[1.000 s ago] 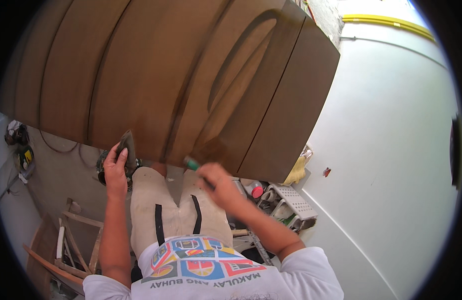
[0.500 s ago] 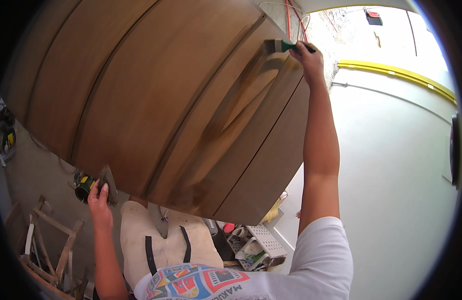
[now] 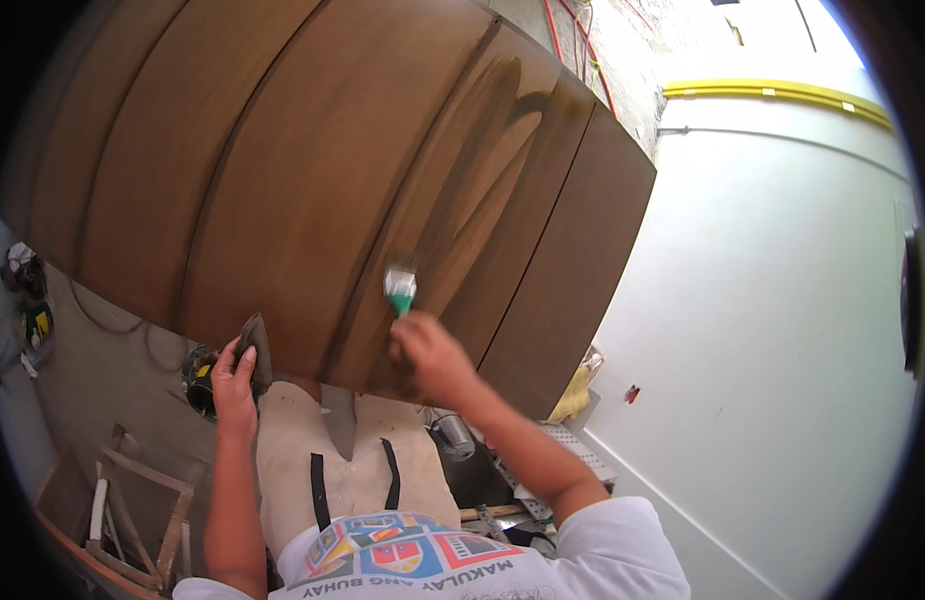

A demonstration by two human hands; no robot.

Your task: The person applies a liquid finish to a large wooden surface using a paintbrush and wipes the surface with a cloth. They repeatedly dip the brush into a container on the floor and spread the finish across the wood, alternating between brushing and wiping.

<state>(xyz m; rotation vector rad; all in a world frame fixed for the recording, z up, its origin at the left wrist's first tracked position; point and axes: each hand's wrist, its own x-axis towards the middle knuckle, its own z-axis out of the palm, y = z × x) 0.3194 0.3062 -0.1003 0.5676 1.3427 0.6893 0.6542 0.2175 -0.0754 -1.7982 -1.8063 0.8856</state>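
Observation:
A large brown wooden panel (image 3: 292,190) with dark grooves fills the space in front of me. My right hand (image 3: 434,357) is wrapped round the green handle of a paintbrush (image 3: 401,287). Its bristles, blurred by motion, are at the panel's lower middle. Dark wet-looking streaks (image 3: 472,150) run lengthwise up the section beside the brush, with a lighter patch between them. At the panel's lower left edge, my left hand (image 3: 234,388) pinches what looks like a folded dark rag (image 3: 254,345). Behind that hand is a dark can (image 3: 198,380), partly hidden.
Wooden frame pieces (image 3: 142,500) stand at the lower left. A metal can (image 3: 454,436) and a perforated light-coloured container (image 3: 582,450) lie below the panel. A white wall (image 3: 762,320) rises at right. Red cables (image 3: 554,35) hang beyond the panel's far edge.
My right hand has brought the paintbrush from the panel's far top corner down toward me and to the left. My left hand still holds the rag. The view has shifted slightly.

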